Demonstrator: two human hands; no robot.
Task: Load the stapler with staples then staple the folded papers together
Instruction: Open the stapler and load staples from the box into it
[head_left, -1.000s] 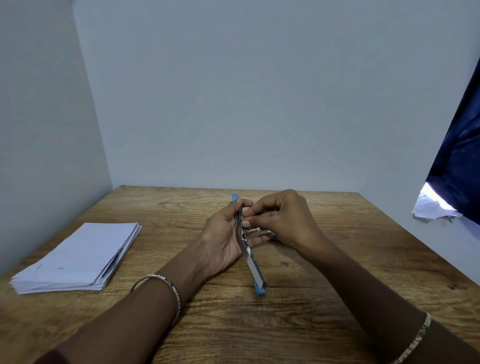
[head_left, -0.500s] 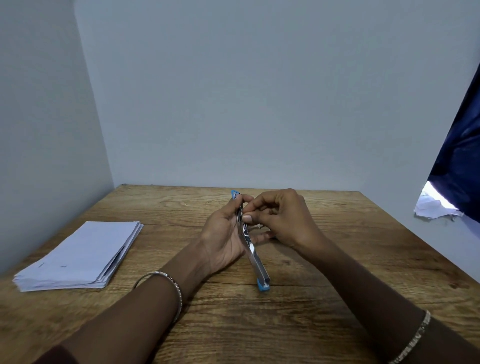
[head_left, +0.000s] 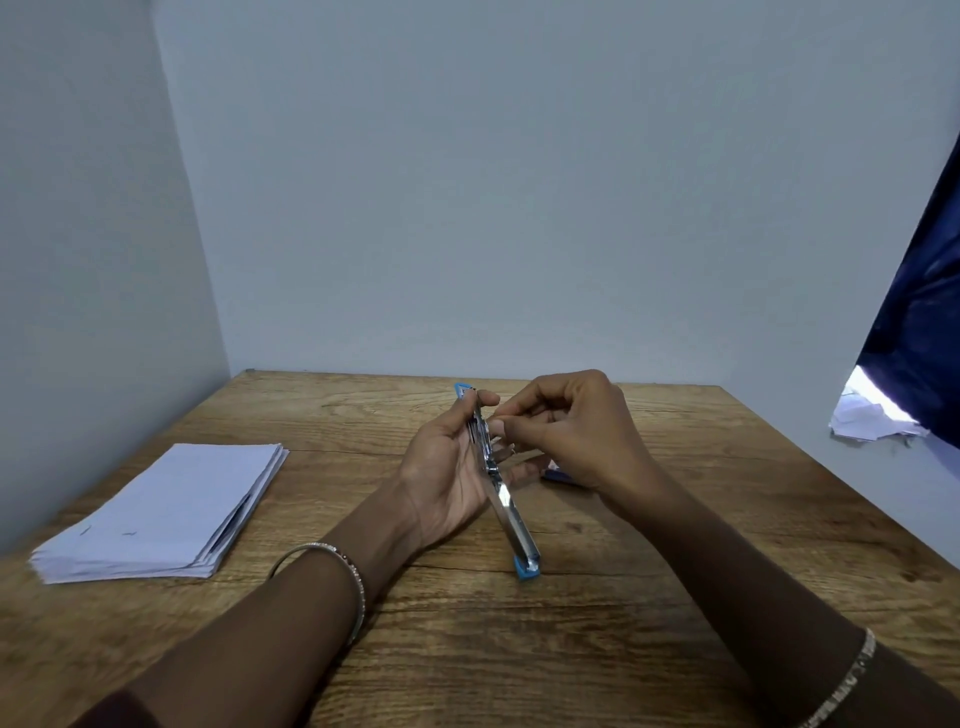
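Head view showed the left hand (head_left: 447, 478) gripping the open stapler (head_left: 496, 478); the right hand (head_left: 576, 431), at 3 o'clock, pinched something tiny, probably staples. Best slide them in straight.

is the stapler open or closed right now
Open. The stapler is swung out nearly flat, a blue tip at each end, held in the left hand while the right hand pinches at its middle.

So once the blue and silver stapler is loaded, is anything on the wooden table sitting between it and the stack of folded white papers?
Nothing visible. The blue and silver stapler is opened out in the left hand, and only bare wooden table lies between it and the stack of folded white papers to its left.
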